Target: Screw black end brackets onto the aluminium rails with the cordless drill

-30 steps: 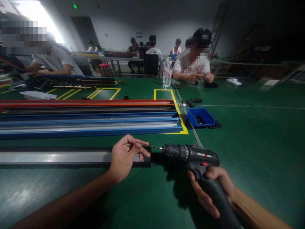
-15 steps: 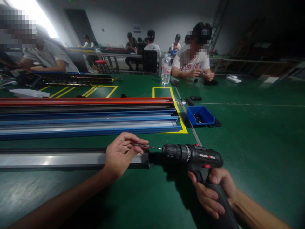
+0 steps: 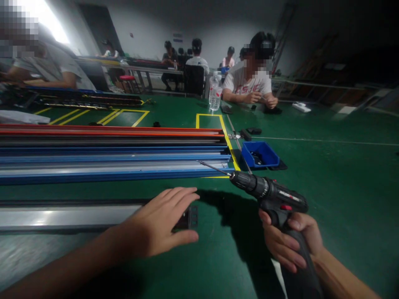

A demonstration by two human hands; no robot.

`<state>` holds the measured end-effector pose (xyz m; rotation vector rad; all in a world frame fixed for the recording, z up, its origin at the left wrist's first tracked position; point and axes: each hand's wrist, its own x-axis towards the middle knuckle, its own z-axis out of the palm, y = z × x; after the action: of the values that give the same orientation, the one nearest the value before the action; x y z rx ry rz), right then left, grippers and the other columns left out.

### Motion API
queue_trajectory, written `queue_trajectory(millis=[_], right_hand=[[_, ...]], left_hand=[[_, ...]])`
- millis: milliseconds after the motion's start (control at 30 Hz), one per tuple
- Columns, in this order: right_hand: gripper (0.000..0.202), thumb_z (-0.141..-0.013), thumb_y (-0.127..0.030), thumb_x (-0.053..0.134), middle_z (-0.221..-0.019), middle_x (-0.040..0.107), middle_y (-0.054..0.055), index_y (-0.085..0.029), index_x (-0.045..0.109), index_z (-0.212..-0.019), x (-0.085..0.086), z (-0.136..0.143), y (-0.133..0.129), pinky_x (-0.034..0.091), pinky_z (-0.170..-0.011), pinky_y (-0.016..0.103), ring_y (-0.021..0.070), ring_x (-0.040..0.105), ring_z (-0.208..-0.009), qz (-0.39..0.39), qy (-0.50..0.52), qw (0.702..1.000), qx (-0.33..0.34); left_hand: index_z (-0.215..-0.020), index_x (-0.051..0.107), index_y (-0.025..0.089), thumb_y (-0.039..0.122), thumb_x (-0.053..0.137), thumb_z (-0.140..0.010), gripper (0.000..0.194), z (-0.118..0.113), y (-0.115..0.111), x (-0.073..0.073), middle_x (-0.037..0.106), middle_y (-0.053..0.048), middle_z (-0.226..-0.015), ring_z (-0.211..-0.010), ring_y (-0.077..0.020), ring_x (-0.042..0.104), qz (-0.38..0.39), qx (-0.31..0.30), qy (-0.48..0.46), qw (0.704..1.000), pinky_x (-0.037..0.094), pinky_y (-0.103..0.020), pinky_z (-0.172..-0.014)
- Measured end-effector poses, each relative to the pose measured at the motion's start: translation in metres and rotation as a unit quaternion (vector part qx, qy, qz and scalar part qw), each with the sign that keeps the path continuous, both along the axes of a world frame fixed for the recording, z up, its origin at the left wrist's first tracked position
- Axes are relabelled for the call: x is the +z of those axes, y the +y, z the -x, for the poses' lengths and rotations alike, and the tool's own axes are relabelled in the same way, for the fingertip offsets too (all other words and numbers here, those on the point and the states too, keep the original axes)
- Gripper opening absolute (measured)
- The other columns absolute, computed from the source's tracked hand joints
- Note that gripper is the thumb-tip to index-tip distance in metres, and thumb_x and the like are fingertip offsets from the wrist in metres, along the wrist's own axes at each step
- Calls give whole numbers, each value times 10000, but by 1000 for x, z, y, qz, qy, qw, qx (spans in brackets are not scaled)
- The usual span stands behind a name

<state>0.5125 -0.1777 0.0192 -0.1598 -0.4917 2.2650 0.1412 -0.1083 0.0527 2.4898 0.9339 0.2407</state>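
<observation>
My right hand (image 3: 286, 241) is wrapped round the handle of a black cordless drill (image 3: 271, 191), whose long thin bit (image 3: 215, 168) points up and to the left. My left hand (image 3: 165, 220) has its fingers apart and holds nothing. It is over the right end of a silver and black metal profile (image 3: 71, 216) that lies on the green table; whether it touches the profile I cannot tell. The black end piece (image 3: 193, 216) of the profile shows between thumb and fingers. Behind lie long blue profiles (image 3: 124, 170) and a red-orange one (image 3: 124, 130).
A blue bin (image 3: 260, 154) with dark small parts stands right of the profiles. Further back are clear bottles (image 3: 215, 93) and a white object (image 3: 301, 107). A person (image 3: 249, 79) sits across the table, another at the far left.
My left hand has let go of the drill bit, opened and moved down over the profile's end. The drill has moved right, and its bit now tilts upward.
</observation>
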Motion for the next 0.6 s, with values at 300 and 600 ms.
queue_trajectory(millis=[300, 600], right_hand=[[318, -920, -348, 613, -580, 500, -84, -136, 679, -1148, 14, 11, 16, 559, -502, 246, 77, 326, -342, 5, -86, 996, -19], [306, -869, -380, 676, -535, 509, -94, -169, 640, -1088, 1, 19, 12, 521, -452, 240, 73, 311, -311, 22, -117, 993, 7]], left_hand=[[-1190, 698, 191, 458, 734, -988, 337, -15, 11, -12, 717, -91, -1232, -1122, -292, 689, -66, -62, 79, 993, 566, -471, -999], [-1205, 692, 215, 421, 786, -939, 349, 11, 10, -17, 697, -86, -1304, -1160, -284, 676, -69, -31, 49, 996, 530, -433, -1030]])
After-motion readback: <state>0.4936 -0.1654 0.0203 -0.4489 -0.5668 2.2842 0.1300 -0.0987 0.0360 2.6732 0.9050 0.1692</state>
